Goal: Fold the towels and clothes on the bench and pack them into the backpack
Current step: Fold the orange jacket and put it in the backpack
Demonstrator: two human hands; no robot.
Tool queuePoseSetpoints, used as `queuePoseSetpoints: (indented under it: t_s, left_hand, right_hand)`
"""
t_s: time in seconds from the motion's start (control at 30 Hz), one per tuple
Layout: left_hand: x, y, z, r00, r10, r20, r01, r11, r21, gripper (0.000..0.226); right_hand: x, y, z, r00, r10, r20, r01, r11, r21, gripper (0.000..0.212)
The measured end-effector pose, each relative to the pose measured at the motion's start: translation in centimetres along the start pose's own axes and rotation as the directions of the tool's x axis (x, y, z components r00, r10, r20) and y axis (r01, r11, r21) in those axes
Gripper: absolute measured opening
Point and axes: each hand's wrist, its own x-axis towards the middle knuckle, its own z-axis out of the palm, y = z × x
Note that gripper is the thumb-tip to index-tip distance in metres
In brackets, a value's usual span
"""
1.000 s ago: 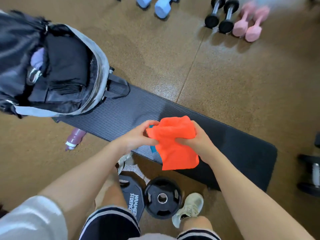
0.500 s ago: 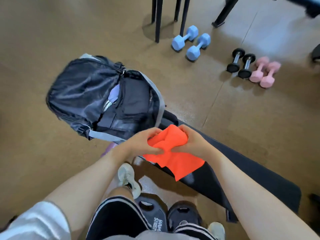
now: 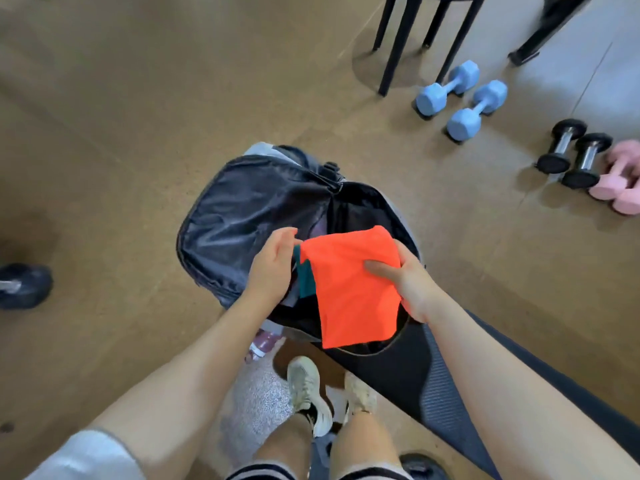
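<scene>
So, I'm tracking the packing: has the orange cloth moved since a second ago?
Yes. The orange cloth has gone from above the bench to over the open backpack, pinched by the right hand.

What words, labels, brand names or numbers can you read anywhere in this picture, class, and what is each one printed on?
No text can be read in this picture.
The orange cloth, held by the right hand, shows no print.
The open backpack shows no label or logo from this angle.
The blue dumbbells and black dumbbells show no weight numbers.
The shoes have dark marks, too blurred to read as any brand.
</scene>
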Motion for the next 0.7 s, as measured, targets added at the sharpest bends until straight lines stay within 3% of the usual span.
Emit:
queuePoseSetpoints:
  t_s: [0.13, 0.17, 0.2, 0.27, 0.33, 0.4, 0.47, 0.53, 0.6, 0.7]
  left_hand:
    - [4.0, -1.0, -0.4, 0.999, 0.052, 0.010, -0.053, 0.969, 0.240, 0.030]
    - [5.0, -1.4, -0.2, 0.997, 0.067, 0.025, -0.072, 0.949, 0.307, 0.034]
    - [5.9, -2.0, 0.1, 0.996, 0.087, 0.031, -0.092, 0.915, 0.394, 0.038]
    - [7.1, -3.1, 1.1, 0.995, 0.088, 0.047, -0.098, 0.776, 0.623, 0.048]
    - [7.5, -3.7, 2.3, 0.998, -0.001, 0.063, -0.049, 0.613, 0.789, 0.058]
    - [7.7, -4.4, 3.4, 0.999, -0.033, 0.036, -0.017, 0.469, 0.883, 0.059]
    - [8.1, -5.1, 4.1, 1.000, -0.021, -0.003, 0.010, 0.356, 0.935, 0.049]
    - [8.5, -4.9, 4.0, 1.000, -0.013, -0.001, 0.005, 0.300, 0.954, 0.040]
    - [8.7, -4.9, 3.6, 0.999, -0.020, -0.026, 0.032, 0.354, 0.935, 0.025]
    - [8.0, -3.2, 1.8, 0.997, -0.050, -0.051, 0.070, 0.579, 0.812, 0.020]
  right_hand:
    - [5.2, 0.6, -0.4, 0.996, 0.072, -0.054, -0.065, 0.990, 0.122, 0.046]
    - [6.9, 1.0, -0.4, 0.990, 0.064, -0.126, -0.061, 0.998, 0.023, 0.051]
    - [8.5, 1.5, -0.4, 0.975, 0.007, -0.223, -0.050, 0.981, -0.188, 0.061]
    - [10.1, 2.4, -0.3, 0.912, -0.255, -0.321, -0.041, 0.721, -0.692, 0.085]
    - [9.5, 3.3, -0.5, 0.849, -0.515, -0.116, 0.123, 0.407, -0.905, 0.084]
    - [8.3, 4.5, -0.5, 0.781, -0.587, 0.212, 0.329, 0.099, -0.939, 0.075]
    - [8.0, 6.0, -1.2, 0.754, -0.507, 0.418, 0.395, -0.157, -0.905, 0.078]
    - [8.4, 6.5, -1.7, 0.782, -0.422, 0.459, 0.391, -0.241, -0.888, 0.087]
    - [9.1, 6.2, -1.9, 0.812, -0.390, 0.435, 0.370, -0.233, -0.900, 0.088]
    - [9.3, 6.3, -0.7, 0.863, -0.299, 0.408, 0.351, -0.226, -0.909, 0.080]
